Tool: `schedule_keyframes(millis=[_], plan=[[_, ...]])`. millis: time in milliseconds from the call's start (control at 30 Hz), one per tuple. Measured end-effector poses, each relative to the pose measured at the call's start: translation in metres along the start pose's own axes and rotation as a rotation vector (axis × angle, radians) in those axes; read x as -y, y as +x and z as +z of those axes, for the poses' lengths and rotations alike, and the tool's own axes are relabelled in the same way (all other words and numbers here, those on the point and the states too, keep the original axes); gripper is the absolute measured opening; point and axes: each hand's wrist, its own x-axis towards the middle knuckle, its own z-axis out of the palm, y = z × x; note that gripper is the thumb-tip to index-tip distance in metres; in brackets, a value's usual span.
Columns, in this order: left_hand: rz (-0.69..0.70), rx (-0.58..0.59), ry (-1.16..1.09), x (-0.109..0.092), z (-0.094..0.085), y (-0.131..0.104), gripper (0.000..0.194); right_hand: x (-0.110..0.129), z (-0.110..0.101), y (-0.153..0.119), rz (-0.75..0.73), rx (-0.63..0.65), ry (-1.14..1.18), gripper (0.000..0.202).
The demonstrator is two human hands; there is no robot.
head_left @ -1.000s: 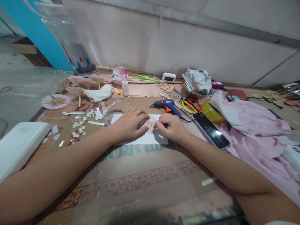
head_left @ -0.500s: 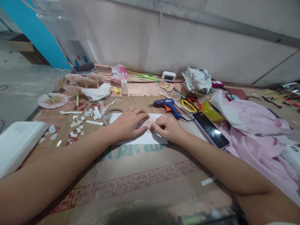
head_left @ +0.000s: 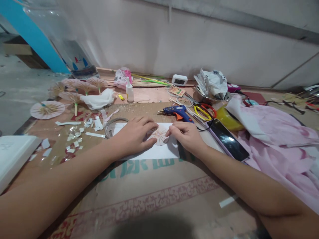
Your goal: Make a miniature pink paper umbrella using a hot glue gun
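Note:
A small, pale round umbrella canopy with thin brown ribs fanning from its centre lies flat on a white sheet of paper. My left hand rests at its left side, fingers stretched out, with the thumb and index finger apart along the rim. At the right rim, my right hand has thumb and index finger pinched together on the canopy's edge, the other fingers curled under. Partly behind my left hand is a grey ring-shaped coil.
A blue glue gun, pliers and a phone lie to the right, beside pink cloth. Finished-looking little umbrellas, paper scraps and a small bottle are at left. Cardboard covers the table.
My right hand has shifted right, from over the canopy to its edge, so more of the canopy shows. My left hand stays beside it. The view has shifted slightly.

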Motion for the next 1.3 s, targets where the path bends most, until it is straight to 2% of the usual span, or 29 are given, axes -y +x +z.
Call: schedule_keyframes(millis=[67, 167, 367, 500, 667, 733, 800, 1033, 1167, 1300], plan=[[-0.002, 0.005, 0.0, 0.0, -0.001, 0.0, 0.04, 0.0, -0.002, 0.001, 0.072, -0.06, 0.041, 0.036], [-0.011, 0.003, -0.004, -0.001, -0.001, -0.001, 0.039, -0.001, -0.003, 0.004, 0.086, -0.056, 0.053, 0.035], [-0.018, 0.006, -0.002, -0.001, -0.001, -0.001, 0.036, -0.006, -0.004, 0.007, -0.071, 0.094, -0.093, 0.038], [0.0, -0.027, 0.01, -0.001, -0.002, -0.001, 0.034, -0.01, -0.003, 0.007, -0.144, 0.142, -0.181, 0.038], [0.187, -0.122, 0.096, -0.004, -0.007, -0.002, 0.02, -0.011, -0.002, 0.007, -0.138, 0.144, -0.205, 0.038], [0.277, -0.132, 0.144, -0.005, -0.007, -0.002, 0.021, -0.01, -0.002, 0.007, -0.135, 0.15, -0.21, 0.038], [0.31, -0.112, 0.177, -0.005, -0.005, -0.002, 0.02, -0.01, -0.002, 0.007, -0.138, 0.15, -0.214, 0.038], [0.276, -0.094, 0.139, -0.005, -0.003, -0.001, 0.025, -0.012, -0.001, 0.007, -0.137, 0.146, -0.22, 0.037], [0.269, -0.071, 0.022, -0.006, -0.007, -0.002, 0.028, -0.013, 0.0, 0.007, -0.143, 0.139, -0.228, 0.039], [0.155, -0.18, -0.011, -0.001, -0.011, -0.001, 0.036, -0.015, 0.001, 0.007, -0.161, 0.146, -0.222, 0.039]])
